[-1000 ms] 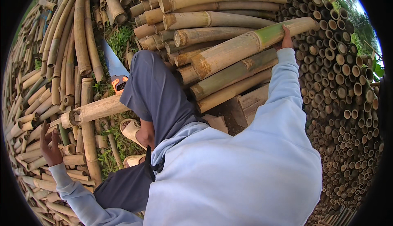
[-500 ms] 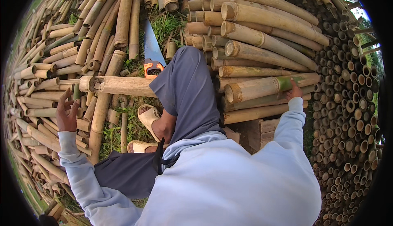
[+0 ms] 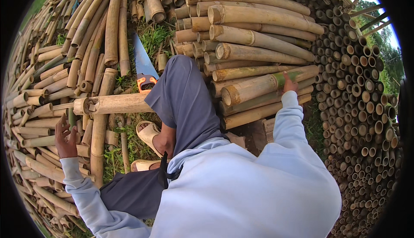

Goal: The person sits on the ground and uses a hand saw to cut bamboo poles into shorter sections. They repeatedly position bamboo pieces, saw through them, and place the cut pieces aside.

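Observation:
My right hand (image 3: 290,85) rests against a thick bamboo pole (image 3: 254,87) with a green band, which lies on top of the stack at my right. Its index finger is stretched along the band; the other fingers are partly hidden. At the left, my left hand (image 3: 66,139) is raised with fingers loosely curled and apart, holding nothing. Just beyond it, a bamboo length with a notched end (image 3: 114,104) lies across another pole, its right end reaching under my raised knee. A handsaw (image 3: 143,61) with a blue blade and orange handle lies behind that length.
Many loose bamboo poles (image 3: 43,141) are heaped at the left. Cut bamboo ends (image 3: 358,121) form a tall stack at the far right. Wooden blocks (image 3: 258,135) sit below the right-hand poles. Grass (image 3: 153,37) shows between piles, and my sandals (image 3: 148,134) stand on the ground.
The view has swung to the right, so the piles and saw sit further left in the picture. My right hand stays at the green band; my left hand remains raised with nothing in it.

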Demonstrator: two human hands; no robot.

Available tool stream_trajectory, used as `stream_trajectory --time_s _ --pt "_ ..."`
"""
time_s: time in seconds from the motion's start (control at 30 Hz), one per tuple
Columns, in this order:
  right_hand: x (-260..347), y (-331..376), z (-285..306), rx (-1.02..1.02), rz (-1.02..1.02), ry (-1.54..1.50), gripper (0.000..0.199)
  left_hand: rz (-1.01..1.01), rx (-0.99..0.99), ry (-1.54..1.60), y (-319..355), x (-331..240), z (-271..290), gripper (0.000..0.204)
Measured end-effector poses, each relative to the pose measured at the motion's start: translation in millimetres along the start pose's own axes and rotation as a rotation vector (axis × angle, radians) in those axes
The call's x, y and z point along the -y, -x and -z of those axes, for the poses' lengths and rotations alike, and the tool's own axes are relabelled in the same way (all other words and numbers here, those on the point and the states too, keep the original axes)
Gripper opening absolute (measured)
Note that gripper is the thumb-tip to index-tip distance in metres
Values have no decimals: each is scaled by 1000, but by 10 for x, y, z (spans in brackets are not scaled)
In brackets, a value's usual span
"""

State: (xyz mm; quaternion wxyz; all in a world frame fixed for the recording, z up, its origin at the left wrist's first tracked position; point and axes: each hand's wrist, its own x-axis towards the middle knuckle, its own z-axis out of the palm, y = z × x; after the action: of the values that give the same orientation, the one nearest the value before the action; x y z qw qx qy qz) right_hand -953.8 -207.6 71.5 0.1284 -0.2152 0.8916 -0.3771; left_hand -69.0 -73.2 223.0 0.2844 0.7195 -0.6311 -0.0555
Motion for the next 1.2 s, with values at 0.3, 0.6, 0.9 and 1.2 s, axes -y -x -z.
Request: stream_trajectory --time_s 0.3,0.6,0.9,1.2 --pt "1383 1287 -19 52 621 -451 82 240 75 -114 -172 -437 90 32" --pt "2938 3644 -1411 1020 858 -727 36 135 147 -84 66 -695 227 48" --pt "2786 4525 -4766 1135 695 -50 52 108 186 -57 137 -741 288 49" --pt "2649 5284 -5591 834 557 565 91 173 196 -90 166 -768 442 54"
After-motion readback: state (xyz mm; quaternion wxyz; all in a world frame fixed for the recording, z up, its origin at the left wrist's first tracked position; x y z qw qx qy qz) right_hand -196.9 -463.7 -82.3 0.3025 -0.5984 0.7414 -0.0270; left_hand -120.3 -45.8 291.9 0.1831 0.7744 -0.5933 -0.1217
